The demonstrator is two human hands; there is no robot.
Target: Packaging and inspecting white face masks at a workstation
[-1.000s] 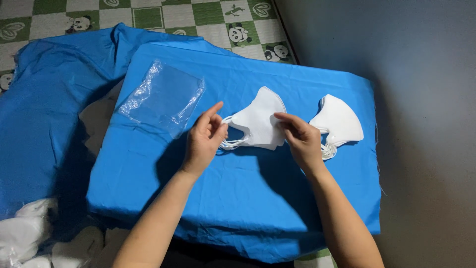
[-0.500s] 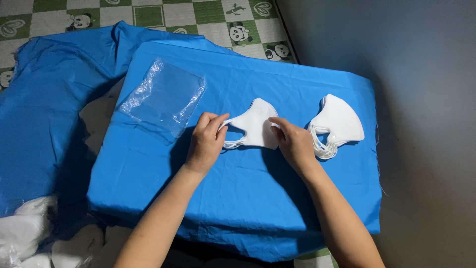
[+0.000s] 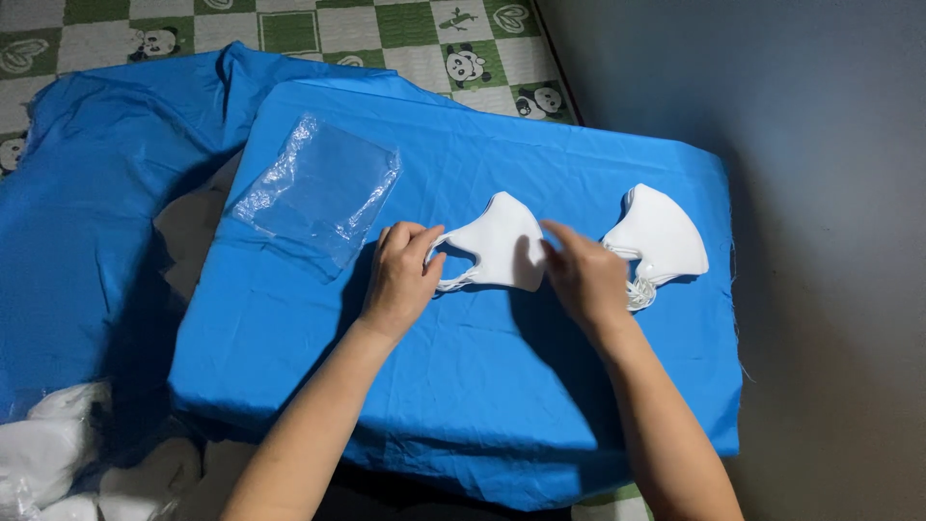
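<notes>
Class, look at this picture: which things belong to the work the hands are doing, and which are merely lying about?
In use:
left hand and right hand, both on the white mask
stack of white masks
clear plastic bag
blue cloth underneath

Lying about:
white bundles at lower left
green checked mat

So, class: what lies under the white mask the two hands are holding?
Under the white mask between the left hand and right hand only the blue cloth shows. Whatever that cloth covers is hidden.

A raised pad under blue cloth (image 3: 463,405) carries things; a clear plastic bag (image 3: 318,188) near its far left corner; one white mask (image 3: 497,253) mid-pad; a stack of masks (image 3: 661,241) by the right edge.
</notes>
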